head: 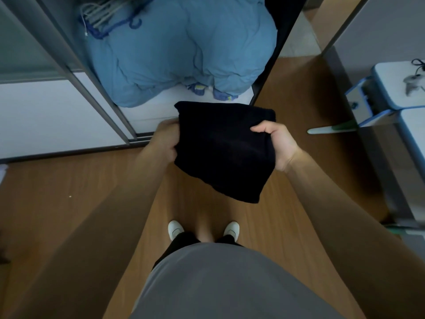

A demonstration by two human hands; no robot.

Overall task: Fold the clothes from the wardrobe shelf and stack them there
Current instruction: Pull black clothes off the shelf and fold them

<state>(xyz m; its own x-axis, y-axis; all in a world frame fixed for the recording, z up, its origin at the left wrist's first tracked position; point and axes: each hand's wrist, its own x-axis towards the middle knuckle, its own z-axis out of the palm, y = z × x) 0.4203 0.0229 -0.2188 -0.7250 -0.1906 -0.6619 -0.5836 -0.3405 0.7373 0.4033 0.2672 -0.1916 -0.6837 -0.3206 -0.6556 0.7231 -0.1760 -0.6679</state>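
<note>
Black folded garment [223, 153] could fall open on the way to the wardrobe shelf [158, 107], since you hold only its side edges and its lower half hangs unsupported; blue bedding [184, 54] crowds the shelf's front edge too. It hangs between your hands, just short of that edge, left hand [164, 141] gripping its left side, right hand [277, 143] pinching its right.

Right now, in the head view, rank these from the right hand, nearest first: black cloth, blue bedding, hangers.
1. The black cloth: in the grip of the right hand, just to its left.
2. The blue bedding: ahead and to the left, beyond the cloth.
3. The hangers: farthest, at the back left, on top of the bedding.
</note>
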